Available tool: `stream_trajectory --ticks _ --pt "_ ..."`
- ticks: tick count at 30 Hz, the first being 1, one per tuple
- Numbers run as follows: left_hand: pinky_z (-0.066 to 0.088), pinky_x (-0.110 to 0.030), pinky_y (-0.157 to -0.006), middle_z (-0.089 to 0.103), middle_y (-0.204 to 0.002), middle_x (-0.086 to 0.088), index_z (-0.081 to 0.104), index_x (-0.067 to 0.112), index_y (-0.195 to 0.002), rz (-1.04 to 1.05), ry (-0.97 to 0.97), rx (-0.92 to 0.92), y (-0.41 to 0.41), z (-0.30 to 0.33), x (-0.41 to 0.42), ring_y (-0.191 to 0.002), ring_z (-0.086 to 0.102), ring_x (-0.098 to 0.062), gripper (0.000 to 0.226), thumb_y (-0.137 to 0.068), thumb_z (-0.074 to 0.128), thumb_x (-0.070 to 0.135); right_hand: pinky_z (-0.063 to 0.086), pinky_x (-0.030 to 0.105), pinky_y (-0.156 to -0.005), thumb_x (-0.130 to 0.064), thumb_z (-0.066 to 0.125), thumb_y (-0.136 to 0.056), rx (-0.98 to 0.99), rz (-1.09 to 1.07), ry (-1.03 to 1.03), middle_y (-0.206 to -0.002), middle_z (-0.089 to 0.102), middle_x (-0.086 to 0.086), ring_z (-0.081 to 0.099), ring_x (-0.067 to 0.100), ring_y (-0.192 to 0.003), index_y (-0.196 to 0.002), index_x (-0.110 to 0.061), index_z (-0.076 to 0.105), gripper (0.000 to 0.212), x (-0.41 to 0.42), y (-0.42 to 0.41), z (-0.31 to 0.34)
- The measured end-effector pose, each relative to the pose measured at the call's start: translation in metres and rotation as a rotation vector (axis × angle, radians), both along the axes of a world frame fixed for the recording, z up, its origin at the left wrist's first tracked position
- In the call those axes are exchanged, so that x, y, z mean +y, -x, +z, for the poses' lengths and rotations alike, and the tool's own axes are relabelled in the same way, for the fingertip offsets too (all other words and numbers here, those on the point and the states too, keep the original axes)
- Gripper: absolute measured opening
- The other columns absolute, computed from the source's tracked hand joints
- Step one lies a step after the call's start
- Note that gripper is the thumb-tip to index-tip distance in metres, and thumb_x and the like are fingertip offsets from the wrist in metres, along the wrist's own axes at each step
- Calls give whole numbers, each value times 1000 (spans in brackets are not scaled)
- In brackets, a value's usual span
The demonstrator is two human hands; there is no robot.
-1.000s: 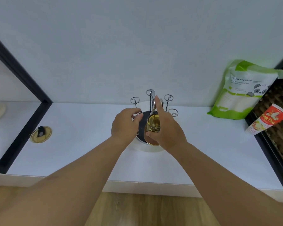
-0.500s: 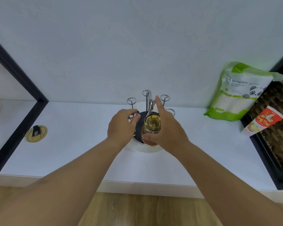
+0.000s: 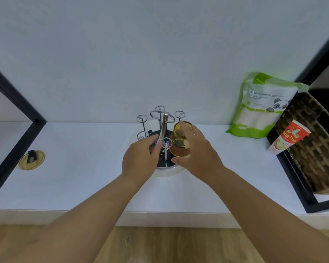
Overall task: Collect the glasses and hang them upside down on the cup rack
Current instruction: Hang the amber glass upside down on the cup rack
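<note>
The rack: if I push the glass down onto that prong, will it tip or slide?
Probably steady. The rack stands on a broad round base, and the left hand holds its centre post. The prongs are thin wire, so they may flex. The amber glass in the right hand looks smooth, likely slippery and breakable.

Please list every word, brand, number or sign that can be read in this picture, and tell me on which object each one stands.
"ong Tho": large yellow letters on the red and white tube; the first letter is cut off, and the small print below is too blurred to read.
Green and white pouch with a panda drawing: several lines of print, too small and blurred to read with certainty.
Amber glass, cup rack, round gold lid: no readable text.
</note>
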State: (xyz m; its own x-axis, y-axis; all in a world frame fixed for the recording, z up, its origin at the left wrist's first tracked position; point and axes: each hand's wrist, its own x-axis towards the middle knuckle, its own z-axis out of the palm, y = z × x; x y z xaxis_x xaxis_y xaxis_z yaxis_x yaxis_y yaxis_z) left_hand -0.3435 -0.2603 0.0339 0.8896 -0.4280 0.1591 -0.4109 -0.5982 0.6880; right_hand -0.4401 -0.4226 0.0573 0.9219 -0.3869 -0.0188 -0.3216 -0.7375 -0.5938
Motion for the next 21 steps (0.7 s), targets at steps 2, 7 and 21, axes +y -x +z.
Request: stream_trajectory --ticks 2,7,21 --pt "53 -29 -77 74 -100 14 66 31 -131 43 21 25 -1 0 2 -90 67 -9 32 -100 56 35 50 44 -101 -35 88 -79 15 7 39 -172 19 -1 45 34 -140 -163 -42 16 111 -1 1 -2" --pt "52 -33 -82 77 -105 9 59 31 -141 92 -18 77 -4 0 8 -99 68 -17 39 -102 53 32 49 45 -100 -39 85 -83 81 24 109 -175 8 0 42 36 -143 -163 -42 20 103 -2 2 -3" --pt "54 -36 -77 75 -84 10 53 41 -143 137 -189 57 -10 7 19 -91 65 -20 42 -101 47 38 52 45 -94 -49 83 -83 52 -46 119 -174 4 0 43 35 -137 -163 -39 21 101 14 3 -13"
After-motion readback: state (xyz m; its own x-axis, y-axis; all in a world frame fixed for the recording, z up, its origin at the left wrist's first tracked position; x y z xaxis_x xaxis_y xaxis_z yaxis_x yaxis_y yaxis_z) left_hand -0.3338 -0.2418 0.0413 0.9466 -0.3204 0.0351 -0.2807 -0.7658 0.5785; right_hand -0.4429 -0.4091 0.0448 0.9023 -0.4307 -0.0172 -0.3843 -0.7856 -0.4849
